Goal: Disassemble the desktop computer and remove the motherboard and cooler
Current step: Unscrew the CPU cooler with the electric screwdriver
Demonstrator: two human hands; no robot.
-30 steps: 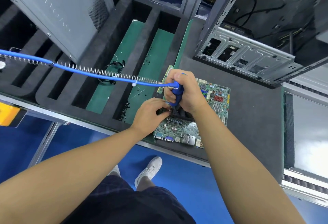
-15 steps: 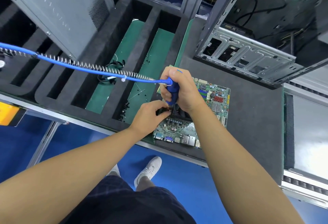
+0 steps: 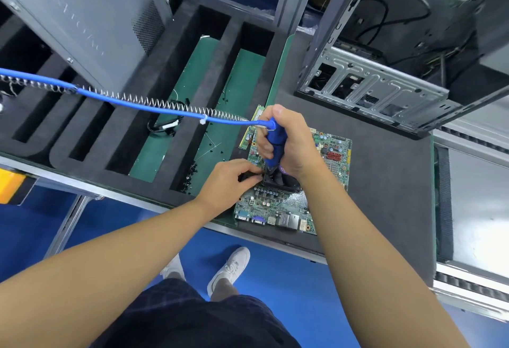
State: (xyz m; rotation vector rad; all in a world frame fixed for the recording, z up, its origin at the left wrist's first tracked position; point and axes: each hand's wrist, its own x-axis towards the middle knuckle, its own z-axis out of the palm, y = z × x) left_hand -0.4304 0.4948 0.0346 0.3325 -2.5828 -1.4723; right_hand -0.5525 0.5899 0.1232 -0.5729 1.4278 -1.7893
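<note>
A person's right hand [image 3: 293, 145] is wrapped in a full fist round a blue screwdriver [image 3: 276, 138], thumb on top, the tool upright with its tip down at the black cooler [image 3: 285, 182]. The left hand [image 3: 230, 181] sits just beside it, fingers curled and pinching the cooler's left corner next to the tip. The cooler sits on the green motherboard [image 3: 278, 207], which lies flat on a grey mat [image 3: 385, 182] at the near edge of the workbench, its row of ports towards the person. A blue cord [image 3: 132, 99], sheathed in a wire coil, runs from the top of the screwdriver away to the left. The open computer case [image 3: 380, 88] stands behind the mat, well apart from the board. To the left, a black foam tray [image 3: 217, 77] holds loose screws [image 3: 190, 174] and a bundle of wire [image 3: 165, 124]. A grey side panel [image 3: 82, 17] leans above it.
</note>
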